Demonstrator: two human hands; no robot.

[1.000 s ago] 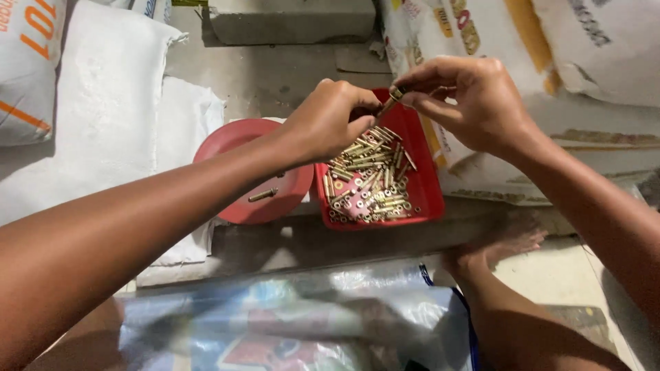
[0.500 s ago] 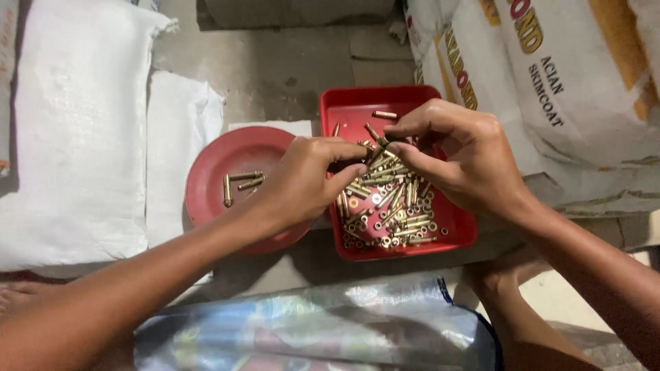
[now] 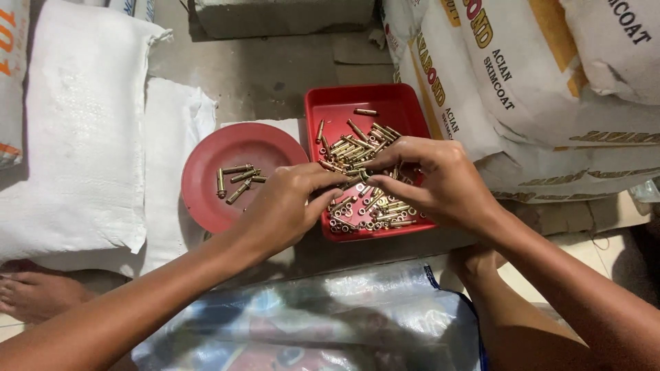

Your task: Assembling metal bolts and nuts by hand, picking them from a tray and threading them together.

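**Two hands over a tray of brass-coloured anchor bolts**

Hidden or unclear: the fingertips of both hands meet over the middle of the red square tray, covering part of the heap; whether either grip closes on a bolt cannot be told, since the finger ends overlap one another and the pile. The tray's near wall is partly masked by the left hand and the right hand. Both forearms run off the lower edge. A bare foot is cut off at the left edge.

Materials and shapes: anchor bolts, short metal cylinders, dull gold, lying crosswise in a loose heap inside the tray. Red round lid, shallow plastic, just beside the tray on its left, carrying a few bolts. White woven sacks at left; printed paper sacks at right. Crinkled clear plastic bag in the foreground. Grey concrete floor.

Room: sacks hem in both sides; bare floor lies behind the tray.
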